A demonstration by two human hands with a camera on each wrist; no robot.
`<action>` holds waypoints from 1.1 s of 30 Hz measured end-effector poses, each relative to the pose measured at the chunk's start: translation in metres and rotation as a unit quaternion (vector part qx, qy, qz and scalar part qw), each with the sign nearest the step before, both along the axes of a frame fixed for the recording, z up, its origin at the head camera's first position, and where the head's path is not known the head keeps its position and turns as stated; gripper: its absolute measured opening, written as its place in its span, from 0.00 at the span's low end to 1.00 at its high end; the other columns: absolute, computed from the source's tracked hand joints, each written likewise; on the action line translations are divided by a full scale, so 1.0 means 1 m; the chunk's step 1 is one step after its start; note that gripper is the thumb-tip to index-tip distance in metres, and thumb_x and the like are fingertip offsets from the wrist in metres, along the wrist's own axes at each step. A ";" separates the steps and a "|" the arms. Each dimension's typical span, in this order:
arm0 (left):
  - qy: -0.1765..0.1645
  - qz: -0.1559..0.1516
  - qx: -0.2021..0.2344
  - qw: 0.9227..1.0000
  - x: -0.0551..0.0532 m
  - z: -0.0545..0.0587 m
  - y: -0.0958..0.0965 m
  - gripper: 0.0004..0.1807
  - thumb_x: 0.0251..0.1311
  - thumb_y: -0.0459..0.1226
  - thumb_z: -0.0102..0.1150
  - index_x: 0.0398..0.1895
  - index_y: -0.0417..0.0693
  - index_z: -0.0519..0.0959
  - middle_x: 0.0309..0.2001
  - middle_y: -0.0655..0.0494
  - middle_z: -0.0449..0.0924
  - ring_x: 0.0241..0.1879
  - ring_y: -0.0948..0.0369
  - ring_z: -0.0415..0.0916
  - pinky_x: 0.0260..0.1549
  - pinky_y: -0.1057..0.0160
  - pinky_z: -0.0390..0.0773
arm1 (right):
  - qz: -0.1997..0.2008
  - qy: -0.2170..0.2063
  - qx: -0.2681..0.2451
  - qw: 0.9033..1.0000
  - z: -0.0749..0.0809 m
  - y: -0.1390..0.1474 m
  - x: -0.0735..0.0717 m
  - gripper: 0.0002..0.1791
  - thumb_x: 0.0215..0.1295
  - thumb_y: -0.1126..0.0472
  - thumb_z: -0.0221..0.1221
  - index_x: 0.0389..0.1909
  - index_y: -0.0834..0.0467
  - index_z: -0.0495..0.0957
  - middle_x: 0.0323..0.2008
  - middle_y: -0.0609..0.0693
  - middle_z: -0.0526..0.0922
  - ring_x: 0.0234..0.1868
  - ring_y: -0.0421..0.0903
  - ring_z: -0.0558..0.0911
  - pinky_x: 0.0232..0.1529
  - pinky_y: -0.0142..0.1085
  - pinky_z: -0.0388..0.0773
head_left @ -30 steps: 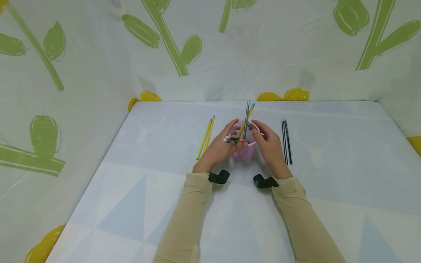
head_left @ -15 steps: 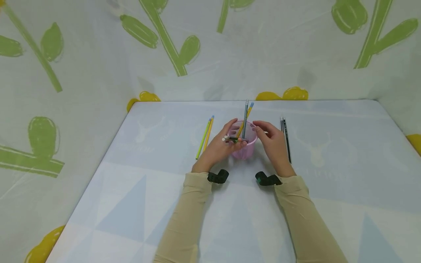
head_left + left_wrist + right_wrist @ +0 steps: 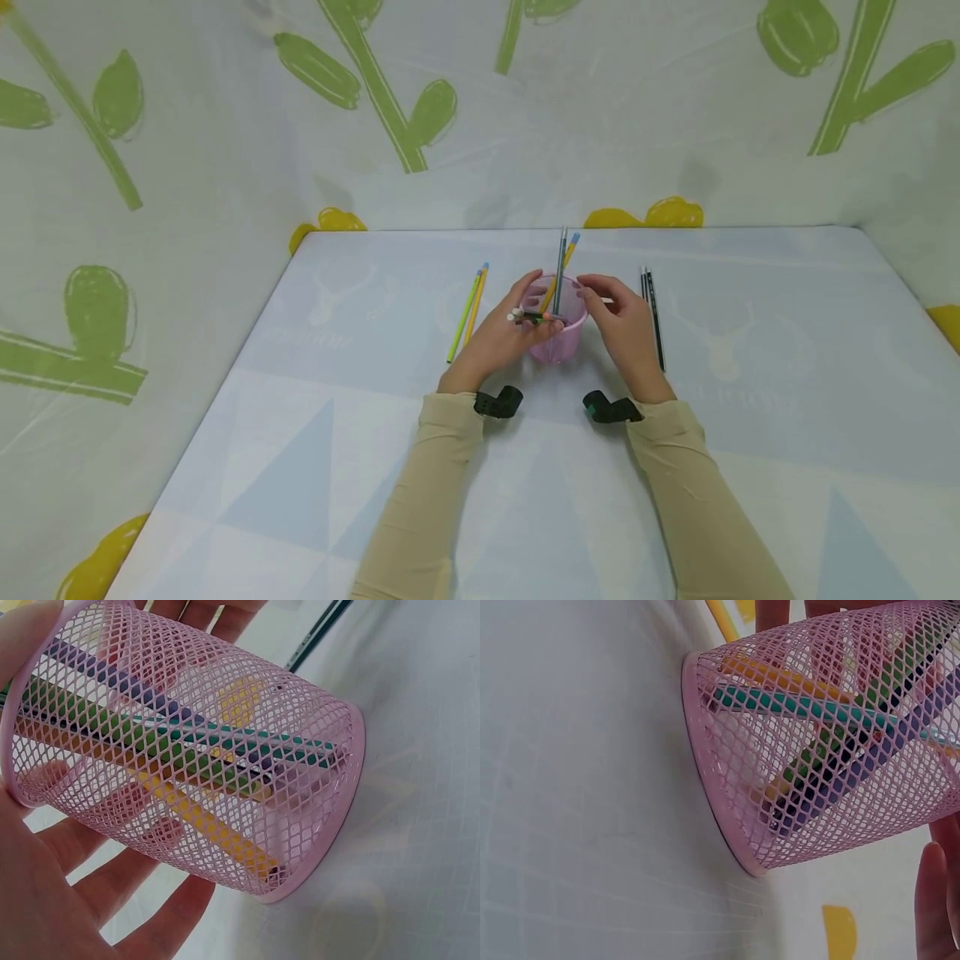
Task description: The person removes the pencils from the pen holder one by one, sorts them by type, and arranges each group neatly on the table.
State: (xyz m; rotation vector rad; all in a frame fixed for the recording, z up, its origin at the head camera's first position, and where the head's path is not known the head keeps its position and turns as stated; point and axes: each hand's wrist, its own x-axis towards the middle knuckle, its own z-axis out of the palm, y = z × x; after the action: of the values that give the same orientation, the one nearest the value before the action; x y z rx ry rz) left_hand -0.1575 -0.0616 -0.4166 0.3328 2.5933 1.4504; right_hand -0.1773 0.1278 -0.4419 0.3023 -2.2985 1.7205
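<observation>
**Pink mesh cup (image 3: 557,346) sits between 2 hands**

The left hand (image 3: 498,337) grips the cup from its left side, thumb at the near rim and fingers (image 3: 169,919) spread round the mesh. The right hand (image 3: 626,329) is at the opposite rim with its fingers bent; whether they pinch the rim, hold a pencil or merely rest there, I cannot tell. A small pale bit (image 3: 607,300) by that thumb is too unclear to name.

The relation that probably matters most: the cup lies directly left of the right fingers and within the left hand's span, its mouth upward and its long axis near vertical. Whether its base sits flat is hard to say. A blue-gray pencil (image 3: 561,267) and a yellow pencil (image 3: 570,250) rise from the mouth; some pencil ends (image 3: 517,316) lean out over the left hand.

On the worktop (image 3: 540,500), a lime pencil (image 3: 462,321) and a gold pencil (image 3: 477,300) lie left of the left hand, and 2 dark pencils (image 3: 655,308) just beside the right, all pointing away from the person. The far edge meets a patterned wall (image 3: 600,125); wider room opens sideways and between the forearms.
</observation>
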 end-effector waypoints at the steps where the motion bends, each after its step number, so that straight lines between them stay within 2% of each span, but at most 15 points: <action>1: 0.000 -0.002 0.001 1.000 0.000 0.000 0.000 0.43 0.39 0.69 0.52 0.61 0.87 0.45 0.60 0.68 0.60 0.56 0.60 0.63 0.50 0.47 0.65 | -0.008 0.002 0.014 1.000 -0.004 0.001 -0.003 0.18 0.62 0.47 0.52 0.49 0.49 0.75 0.47 0.46 0.77 0.48 0.43 0.73 0.47 0.39 0.71; 5: -0.001 -0.009 0.007 1.000 0.000 -0.001 0.000 0.45 0.39 0.68 0.53 0.63 0.82 0.46 0.59 0.69 0.60 0.55 0.61 0.63 0.51 0.49 0.65 | -0.035 0.013 0.052 0.998 -0.029 0.005 -0.018 0.18 0.61 0.43 0.50 0.49 0.42 0.74 0.46 0.39 0.76 0.46 0.38 0.73 0.45 0.36 0.72; 6: -0.001 -0.009 0.008 1.000 0.000 -0.001 0.000 0.46 0.40 0.68 0.54 0.64 0.81 0.46 0.59 0.69 0.60 0.55 0.61 0.63 0.51 0.49 0.65 | -0.027 0.010 0.042 0.999 -0.030 0.007 -0.019 0.17 0.62 0.44 0.49 0.49 0.43 0.74 0.46 0.40 0.76 0.46 0.38 0.73 0.45 0.35 0.72; 11: 0.005 -0.006 -0.002 1.000 0.000 -0.001 0.000 0.47 0.39 0.69 0.52 0.65 0.78 0.46 0.60 0.67 0.60 0.54 0.60 0.64 0.50 0.48 0.66 | -0.038 0.021 0.047 0.998 -0.039 0.008 -0.026 0.16 0.61 0.43 0.50 0.48 0.40 0.74 0.45 0.37 0.76 0.45 0.36 0.73 0.44 0.36 0.72; 13: 0.008 -0.007 -0.004 1.000 0.000 -0.001 0.000 0.47 0.39 0.70 0.51 0.65 0.78 0.46 0.60 0.67 0.60 0.54 0.60 0.64 0.50 0.48 0.66 | -0.060 0.036 0.076 0.995 -0.044 0.006 -0.029 0.17 0.60 0.40 0.49 0.48 0.37 0.74 0.45 0.34 0.75 0.45 0.34 0.72 0.43 0.35 0.71; 16: 0.005 -0.008 -0.003 1.000 0.000 -0.001 0.000 0.47 0.38 0.70 0.51 0.65 0.79 0.46 0.60 0.67 0.61 0.54 0.60 0.65 0.50 0.49 0.66 | -0.055 0.043 0.070 0.995 -0.030 0.003 -0.020 0.15 0.61 0.44 0.51 0.47 0.41 0.75 0.45 0.38 0.76 0.47 0.36 0.72 0.45 0.36 0.71; 20: 0.006 -0.004 0.002 1.000 0.000 -0.001 -0.001 0.47 0.36 0.71 0.51 0.63 0.82 0.46 0.59 0.66 0.61 0.53 0.61 0.65 0.50 0.50 0.66 | -0.038 0.062 0.044 0.996 0.007 -0.004 0.001 0.13 0.62 0.53 0.53 0.45 0.51 0.77 0.44 0.46 0.77 0.47 0.43 0.73 0.49 0.41 0.69; 24: 0.005 -0.004 0.002 1.000 -0.001 0.000 -0.001 0.45 0.38 0.70 0.52 0.63 0.83 0.46 0.59 0.67 0.62 0.53 0.62 0.65 0.49 0.51 0.67 | -0.028 0.089 0.037 0.995 0.032 -0.009 0.015 0.11 0.63 0.58 0.52 0.43 0.55 0.78 0.41 0.47 0.79 0.44 0.44 0.75 0.48 0.44 0.70; 30: 0.007 -0.007 0.000 1.000 0.000 -0.001 -0.001 0.44 0.40 0.69 0.53 0.63 0.83 0.46 0.59 0.68 0.61 0.54 0.62 0.64 0.51 0.50 0.65 | 0.020 0.112 0.017 0.993 0.065 -0.017 0.039 0.09 0.61 0.68 0.53 0.41 0.66 0.76 0.38 0.54 0.80 0.42 0.43 0.77 0.47 0.32 0.71; 33: 0.010 -0.005 -0.007 1.000 0.000 0.000 -0.002 0.44 0.39 0.70 0.52 0.62 0.85 0.45 0.60 0.65 0.60 0.54 0.60 0.64 0.51 0.49 0.65 | 0.055 0.114 0.014 0.992 0.068 -0.018 0.041 0.10 0.61 0.68 0.53 0.42 0.66 0.75 0.37 0.55 0.79 0.40 0.41 0.77 0.43 0.28 0.71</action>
State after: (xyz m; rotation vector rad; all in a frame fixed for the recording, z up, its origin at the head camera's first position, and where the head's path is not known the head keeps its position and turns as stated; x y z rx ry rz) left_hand -0.1578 -0.0636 -0.4170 0.3590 2.6123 1.4312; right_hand -0.1360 0.1095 -0.3738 0.6091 -2.1778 1.6111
